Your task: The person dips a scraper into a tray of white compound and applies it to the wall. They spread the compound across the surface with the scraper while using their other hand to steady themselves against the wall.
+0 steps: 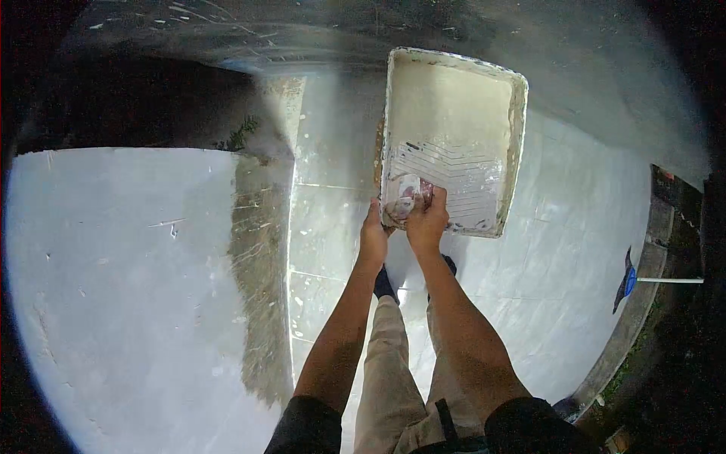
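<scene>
A pale paint tray [454,98] with a ribbed slope and paint-crusted rim is held out in front of me. My left hand [373,236] is closed on the tray's near left edge. Over the tray's near left corner, my right hand [428,219] is closed on a paint-smeared cloth-like item [406,193], which lies against the ribbed part. Its exact shape is hard to make out. White paint covers the tray's deep end.
A white-painted surface [128,280] with a rough unpainted strip [261,303] lies left. My shoes stand on a pale floor [560,227]. A blue item [629,281] with a white pole [669,280] is at right, by a curb [652,265].
</scene>
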`<action>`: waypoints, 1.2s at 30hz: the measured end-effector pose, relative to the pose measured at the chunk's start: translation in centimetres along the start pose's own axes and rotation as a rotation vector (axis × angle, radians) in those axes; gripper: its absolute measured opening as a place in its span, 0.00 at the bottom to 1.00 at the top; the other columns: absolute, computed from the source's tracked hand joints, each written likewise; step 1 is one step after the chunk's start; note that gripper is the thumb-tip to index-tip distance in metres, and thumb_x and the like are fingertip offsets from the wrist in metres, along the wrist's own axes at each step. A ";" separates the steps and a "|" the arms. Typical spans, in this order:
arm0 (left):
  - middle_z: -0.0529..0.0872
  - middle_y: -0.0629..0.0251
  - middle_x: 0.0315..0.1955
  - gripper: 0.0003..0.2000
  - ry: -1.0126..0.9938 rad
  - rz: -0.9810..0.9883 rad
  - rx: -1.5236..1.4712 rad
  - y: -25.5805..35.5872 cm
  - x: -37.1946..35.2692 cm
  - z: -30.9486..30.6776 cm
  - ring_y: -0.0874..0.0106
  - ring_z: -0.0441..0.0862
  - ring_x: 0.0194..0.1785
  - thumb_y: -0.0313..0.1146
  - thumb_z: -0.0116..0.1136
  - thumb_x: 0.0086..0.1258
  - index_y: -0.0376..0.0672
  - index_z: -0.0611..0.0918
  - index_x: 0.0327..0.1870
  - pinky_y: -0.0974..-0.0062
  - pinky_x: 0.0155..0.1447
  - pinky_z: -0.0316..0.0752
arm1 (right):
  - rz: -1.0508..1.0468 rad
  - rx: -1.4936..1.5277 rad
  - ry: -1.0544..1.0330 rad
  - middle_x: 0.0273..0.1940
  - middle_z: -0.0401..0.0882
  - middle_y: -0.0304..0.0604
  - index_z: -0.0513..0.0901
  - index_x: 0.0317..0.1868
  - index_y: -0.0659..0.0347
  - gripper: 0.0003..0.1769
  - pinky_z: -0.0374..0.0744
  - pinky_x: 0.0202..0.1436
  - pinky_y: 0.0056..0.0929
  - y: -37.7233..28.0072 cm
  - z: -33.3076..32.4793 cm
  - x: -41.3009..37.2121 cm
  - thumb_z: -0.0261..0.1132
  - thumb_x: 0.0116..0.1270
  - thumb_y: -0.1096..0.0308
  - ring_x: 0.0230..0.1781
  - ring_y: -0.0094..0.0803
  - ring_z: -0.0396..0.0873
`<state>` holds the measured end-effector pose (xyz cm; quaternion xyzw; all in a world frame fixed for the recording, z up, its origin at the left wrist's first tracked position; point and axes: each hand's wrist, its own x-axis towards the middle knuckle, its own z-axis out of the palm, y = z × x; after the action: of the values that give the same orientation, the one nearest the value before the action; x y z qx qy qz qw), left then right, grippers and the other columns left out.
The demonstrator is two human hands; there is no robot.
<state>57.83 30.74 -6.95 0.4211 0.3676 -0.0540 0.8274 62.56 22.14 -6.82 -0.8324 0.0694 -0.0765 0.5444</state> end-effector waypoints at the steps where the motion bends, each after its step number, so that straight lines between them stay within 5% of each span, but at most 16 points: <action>1: 0.74 0.59 0.63 0.36 0.015 -0.001 0.009 -0.1 0.0 0.0 0.67 0.74 0.63 0.61 0.40 0.76 0.37 0.65 0.71 0.66 0.65 0.68 | 0.000 0.001 0.001 0.39 0.81 0.62 0.71 0.52 0.66 0.15 0.77 0.43 0.48 0.0 -0.1 0.0 0.58 0.65 0.80 0.40 0.61 0.81; 20: 0.68 0.52 0.67 0.43 -0.015 0.062 0.024 -0.2 0.0 0.6 0.64 0.67 0.69 0.67 0.36 0.73 0.31 0.61 0.72 0.61 0.71 0.62 | 0.139 0.058 -0.096 0.38 0.83 0.57 0.75 0.49 0.65 0.13 0.77 0.46 0.39 0.7 -0.9 1.5 0.62 0.65 0.78 0.41 0.49 0.83; 22: 0.68 0.53 0.68 0.41 0.120 -0.002 0.046 0.6 -0.6 1.1 0.65 0.65 0.70 0.65 0.34 0.75 0.32 0.62 0.72 0.61 0.73 0.59 | 0.152 0.014 -0.121 0.40 0.83 0.58 0.75 0.49 0.65 0.13 0.77 0.47 0.38 0.4 -1.1 1.5 0.63 0.65 0.77 0.42 0.48 0.83; 24: 0.61 0.54 0.72 0.40 0.081 -0.022 0.050 1.6 -1.3 1.6 0.63 0.58 0.74 0.65 0.33 0.75 0.35 0.58 0.74 0.60 0.75 0.54 | 0.152 0.116 -0.080 0.40 0.81 0.45 0.76 0.48 0.66 0.11 0.76 0.47 0.32 0.0 -1.1 1.7 0.58 0.65 0.81 0.40 0.32 0.79; 26: 0.55 0.54 0.75 0.40 0.043 -0.041 0.054 2.1 -1.8 1.6 0.61 0.51 0.78 0.65 0.32 0.76 0.39 0.54 0.76 0.59 0.77 0.49 | 0.213 0.157 -0.085 0.40 0.81 0.45 0.76 0.48 0.65 0.11 0.77 0.47 0.31 -0.4 -1.5 1.8 0.58 0.65 0.81 0.40 0.31 0.78; 31: 0.61 0.41 0.71 0.31 0.157 0.500 0.748 1.4 -0.7 -0.3 0.49 0.58 0.74 0.50 0.30 0.81 0.29 0.62 0.71 0.62 0.77 0.51 | 0.201 0.453 -0.096 0.40 0.81 0.42 0.75 0.48 0.62 0.09 0.78 0.38 0.27 -0.9 -2.7 2.8 0.59 0.68 0.78 0.36 0.28 0.78; 36: 0.66 0.39 0.66 0.25 0.124 0.730 0.717 7.1 -4.4 1.9 0.46 0.62 0.70 0.42 0.32 0.81 0.30 0.64 0.69 0.60 0.74 0.55 | 0.219 0.660 -0.165 0.38 0.81 0.41 0.74 0.45 0.60 0.06 0.80 0.25 0.28 -6.0 -4.9 4.9 0.58 0.69 0.76 0.29 0.30 0.80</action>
<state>58.53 32.95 1.30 0.7815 0.2034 0.1409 0.5728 66.51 19.10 0.85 -0.6029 0.0856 0.0314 0.7926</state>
